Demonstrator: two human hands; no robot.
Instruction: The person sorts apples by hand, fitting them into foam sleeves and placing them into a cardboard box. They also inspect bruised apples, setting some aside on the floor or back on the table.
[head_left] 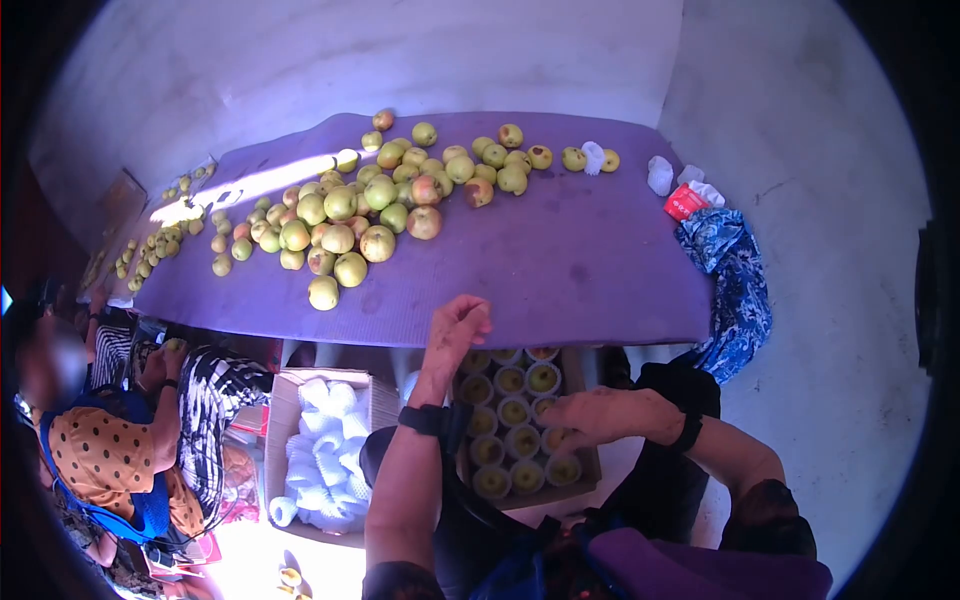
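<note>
My left hand (457,332) is raised at the table's near edge, its fingers curled in loosely, with nothing showing in them. Over the right side of an open cardboard box (583,485) reaches my right hand (612,416), fingers stretched out and pointing left, just above the apples. Inside that box, apples (523,441) sit in rows, each wrapped in a white foam net; my right hand covers some of them. Loose green and reddish apples (340,203) lie heaped on the purple-covered table (560,270) in front of me.
To the left of my box stands a carton (283,400) full of white foam nets (325,450). A person (120,440) sits farther left, holding an apple (174,344). At the table's right end are a red packet (686,202) and blue patterned cloth (728,280).
</note>
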